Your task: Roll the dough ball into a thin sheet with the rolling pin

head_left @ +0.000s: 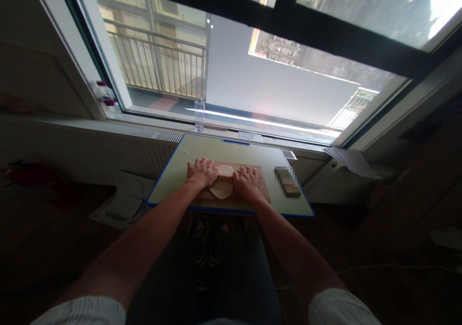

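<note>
A round, pale sheet of dough [221, 191] lies on a brown wooden board [265, 190]. Across the dough runs a light wooden rolling pin [225, 172], its ends covered by my hands. My left hand [202, 172] is closed over the pin's left end, with the fingers curled forward. Over the right end, my right hand [248, 180] is closed in the same way. Part of the dough shows beyond the pin, and a larger part shows on my side of it.
The board rests on a small pale-green table [173, 180] with a blue edge. A blurred rectangular object [288, 180] lies to the right of the board. Beyond the table, a clear bottle [199, 115] stands on the sill by a large window. Papers [124, 200] lie low at left.
</note>
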`<state>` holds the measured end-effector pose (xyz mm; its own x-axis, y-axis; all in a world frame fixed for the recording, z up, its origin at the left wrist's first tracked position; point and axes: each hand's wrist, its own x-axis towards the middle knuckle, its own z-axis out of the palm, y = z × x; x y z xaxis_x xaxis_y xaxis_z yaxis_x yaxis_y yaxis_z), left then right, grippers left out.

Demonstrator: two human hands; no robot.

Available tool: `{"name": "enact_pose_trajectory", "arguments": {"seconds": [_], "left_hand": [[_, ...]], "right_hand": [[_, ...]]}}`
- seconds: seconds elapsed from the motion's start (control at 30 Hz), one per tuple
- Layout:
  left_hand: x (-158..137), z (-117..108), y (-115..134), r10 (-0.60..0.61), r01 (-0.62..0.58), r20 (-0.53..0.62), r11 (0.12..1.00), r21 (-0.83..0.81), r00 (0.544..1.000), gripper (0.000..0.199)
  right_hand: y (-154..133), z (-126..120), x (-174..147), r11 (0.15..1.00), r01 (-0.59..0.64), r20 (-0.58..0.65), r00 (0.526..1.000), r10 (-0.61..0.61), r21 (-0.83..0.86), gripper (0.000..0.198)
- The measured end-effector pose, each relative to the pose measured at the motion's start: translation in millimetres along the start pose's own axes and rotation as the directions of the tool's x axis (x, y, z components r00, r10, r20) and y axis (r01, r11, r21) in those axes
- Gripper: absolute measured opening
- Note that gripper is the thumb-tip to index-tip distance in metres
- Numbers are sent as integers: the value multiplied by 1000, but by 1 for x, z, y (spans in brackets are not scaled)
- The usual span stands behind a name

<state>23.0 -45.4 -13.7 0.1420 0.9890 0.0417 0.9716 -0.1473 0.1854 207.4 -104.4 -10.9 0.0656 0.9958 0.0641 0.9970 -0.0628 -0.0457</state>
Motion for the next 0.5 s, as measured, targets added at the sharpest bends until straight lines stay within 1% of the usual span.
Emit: {"name": "enact_pose_trajectory", "arguments": {"seconds": [0.03,0.1,0.13,0.2,0.27,0.33,0.37,0.43,0.5], "left_hand": [[-7,-2,0,6,-6,13,1000,3,1000,60],[-20,-6,2,32,-32,67,999,8,997,62],[-26,-8,3,42,-43,105,999,9,994,63],[-35,-12,4,67,-70,164,998,8,984,64],[-38,-13,5,108,-110,161,994,8,981,63],[-36,-11,3,140,-141,82,990,5,987,60],[-35,-10,3,134,-134,26,991,1,991,58],[-32,-10,2,80,-81,-93,997,-4,992,53],[-33,-10,2,27,-25,-192,1000,10,981,47]], "right_hand": [[0,3,-6,998,-41,-26,999,42,38,57],[0,7,-21,995,-62,-11,998,63,83,58],[1,9,-29,995,-58,-6,998,59,84,58],[2,9,-41,997,-18,-38,999,21,76,57],[3,6,-45,995,29,-43,999,-25,91,53],[4,1,-39,992,58,-37,998,-54,116,47],[4,-2,-34,990,65,-38,997,-60,126,45],[2,-6,-22,989,75,-61,996,-68,127,43],[0,-7,-11,991,87,-68,994,-80,100,42]]}}
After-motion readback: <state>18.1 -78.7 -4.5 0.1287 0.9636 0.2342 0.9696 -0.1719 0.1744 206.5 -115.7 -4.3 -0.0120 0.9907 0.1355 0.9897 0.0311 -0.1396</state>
